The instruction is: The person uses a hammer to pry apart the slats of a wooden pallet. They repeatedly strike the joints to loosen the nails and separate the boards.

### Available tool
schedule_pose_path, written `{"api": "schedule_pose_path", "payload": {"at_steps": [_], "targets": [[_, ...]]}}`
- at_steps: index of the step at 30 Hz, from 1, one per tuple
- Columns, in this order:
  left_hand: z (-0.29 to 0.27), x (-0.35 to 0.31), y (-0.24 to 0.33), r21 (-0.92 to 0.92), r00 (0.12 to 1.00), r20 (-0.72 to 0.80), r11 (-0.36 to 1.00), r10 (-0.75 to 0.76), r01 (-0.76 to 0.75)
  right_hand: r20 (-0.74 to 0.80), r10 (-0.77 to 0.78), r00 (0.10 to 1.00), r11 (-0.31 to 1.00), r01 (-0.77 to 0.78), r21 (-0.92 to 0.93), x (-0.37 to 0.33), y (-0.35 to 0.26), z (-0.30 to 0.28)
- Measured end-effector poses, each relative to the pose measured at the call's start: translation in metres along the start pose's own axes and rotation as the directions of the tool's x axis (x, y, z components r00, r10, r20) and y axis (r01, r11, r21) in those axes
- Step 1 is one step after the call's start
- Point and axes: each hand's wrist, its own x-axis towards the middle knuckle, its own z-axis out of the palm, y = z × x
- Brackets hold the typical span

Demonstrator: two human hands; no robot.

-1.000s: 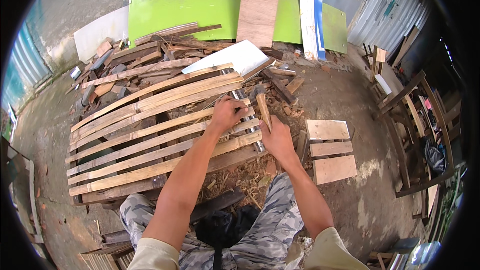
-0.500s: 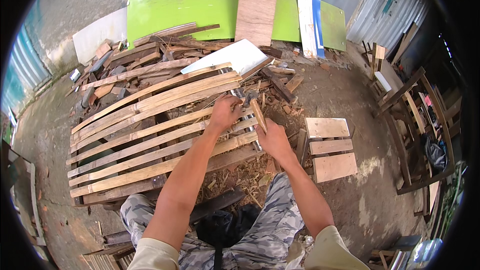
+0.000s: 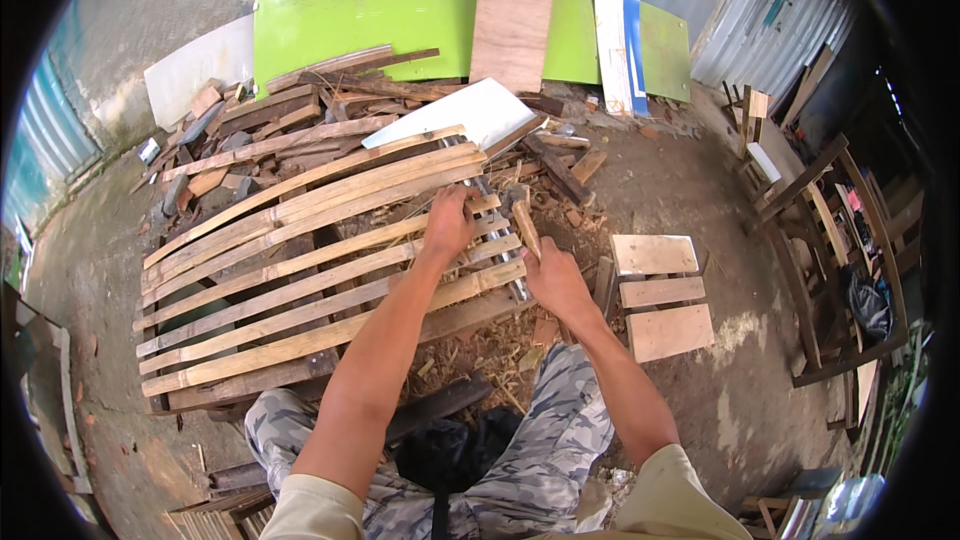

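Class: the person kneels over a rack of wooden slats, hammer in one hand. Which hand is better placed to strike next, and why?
Probably the right. The right hand already grips the hammer by its wooden handle, head raised near the slat ends, while the left hand presses down on a slat, steadying it.

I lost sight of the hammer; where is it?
Centre of the head view: wooden-handled hammer in the right hand, beside the left hand on the slats.

The left hand [image 3: 449, 220] presses on a slat of the wooden slat frame [image 3: 290, 270]. The right hand [image 3: 553, 280] grips a wooden-handled hammer [image 3: 522, 217], head near the frame's right end. Three short boards [image 3: 660, 295] lie just right, on bare ground.
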Motion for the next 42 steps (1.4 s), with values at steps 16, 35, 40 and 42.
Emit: {"api": "schedule_pose_path", "payload": {"at_steps": [16,35,40,42], "targets": [[-0.002,-0.001,-0.004,-0.044,0.993,-0.104,0.998,-0.058,0.053,0.046,-0.036,0.998,0.998,0.039,-0.055,0.026,-0.035,-0.025],[-0.002,0.001,-0.01,-0.121,0.989,-0.12,0.99,-0.085,0.071,-0.202,-0.049,0.978,0.987,0.078,0.139,0.009,-0.052,-0.019],[0.002,0.001,-0.013,-0.146,0.989,-0.121,0.987,-0.086,0.068,0.02,-0.05,0.999,0.993,0.052,-0.11,0.021,-0.001,-0.009],[-0.008,0.001,-0.014,-0.099,0.989,-0.119,0.992,-0.089,0.078,-0.064,-0.022,0.998,0.999,0.02,-0.039,0.011,-0.048,-0.035]]}}
